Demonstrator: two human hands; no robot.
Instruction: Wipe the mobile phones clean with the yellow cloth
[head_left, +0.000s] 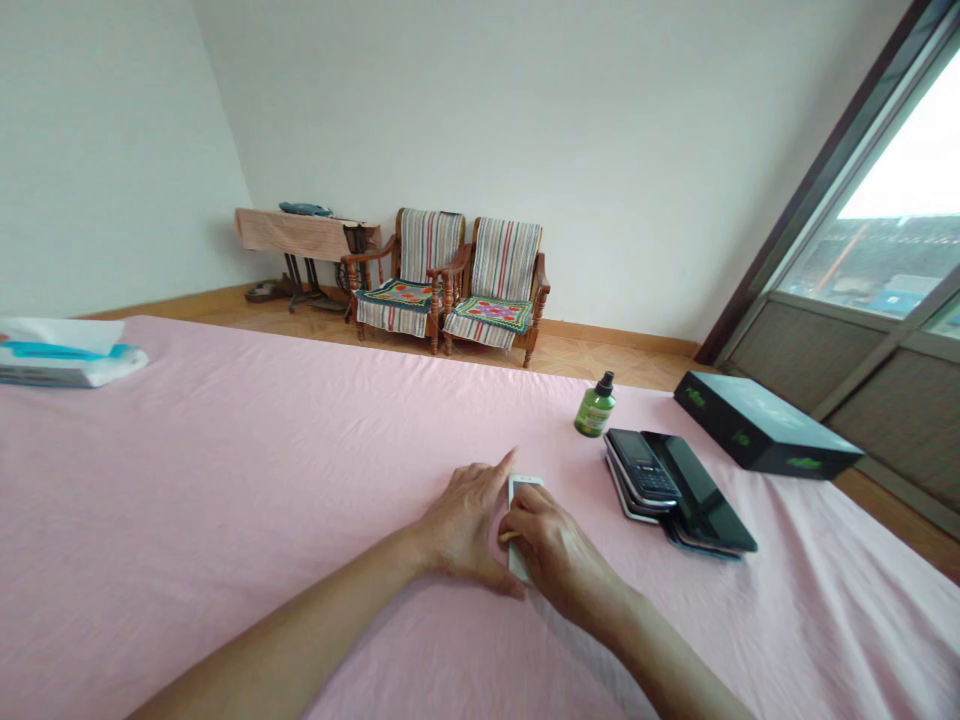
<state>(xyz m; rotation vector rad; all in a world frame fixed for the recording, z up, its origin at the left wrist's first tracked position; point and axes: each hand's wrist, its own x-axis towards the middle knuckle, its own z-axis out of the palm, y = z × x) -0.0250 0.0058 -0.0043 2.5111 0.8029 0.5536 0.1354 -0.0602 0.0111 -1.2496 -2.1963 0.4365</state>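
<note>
White phone (526,481) under R hand (559,555), pink cloth (247,470) below

L hand (465,520) spread along phone's L edge; R fingers curled over screen, grip unclear. To R: green btl (595,412), keypad phone (646,468) atop pile, blk device (703,490), blk box (765,425). Far L: tissue pk (71,365). Bkgd: 2 chairs (433,248) nr wall (600,150).

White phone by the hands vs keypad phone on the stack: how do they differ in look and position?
The white phone has a pale body; the keypad phone is dark, with a block of keys showing. The white phone is partly hidden by the right hand; the keypad phone is uncovered. The white phone is between the hands; the keypad phone tops a stack off to the right. Both are phones.
</note>
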